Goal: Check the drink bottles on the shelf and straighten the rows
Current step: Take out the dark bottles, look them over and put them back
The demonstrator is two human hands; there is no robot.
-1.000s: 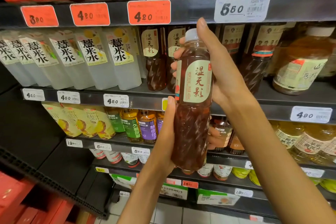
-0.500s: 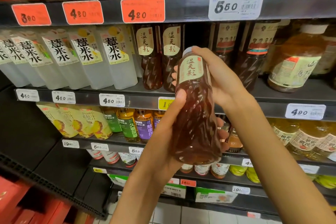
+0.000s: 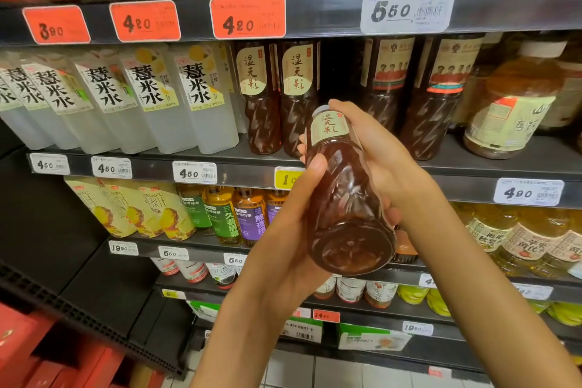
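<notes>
A dark reddish-brown drink bottle (image 3: 343, 195) with a cream label is held in front of the shelves, tipped so its round base faces me and its white cap points away toward the shelf. My left hand (image 3: 283, 230) grips its lower body from the left, thumb along the side. My right hand (image 3: 378, 161) wraps its upper part from the right, fingers over the label's edge. Two matching bottles (image 3: 280, 98) stand upright on the second shelf (image 3: 472, 164) just behind, with a dark gap to their right.
White barley-water bottles (image 3: 138, 98) fill the shelf's left side. Dark bottles with red-and-cream labels (image 3: 434, 94) and a large amber jug (image 3: 510, 110) stand to the right. Lower shelves carry juice pouches (image 3: 132, 208), tea bottles and oil jugs. Red boxes (image 3: 47, 356) sit at lower left.
The bottle went from upright with its label facing me to tipped cap-away and lower, its base now turned toward me. Both hands kept hold of it.
</notes>
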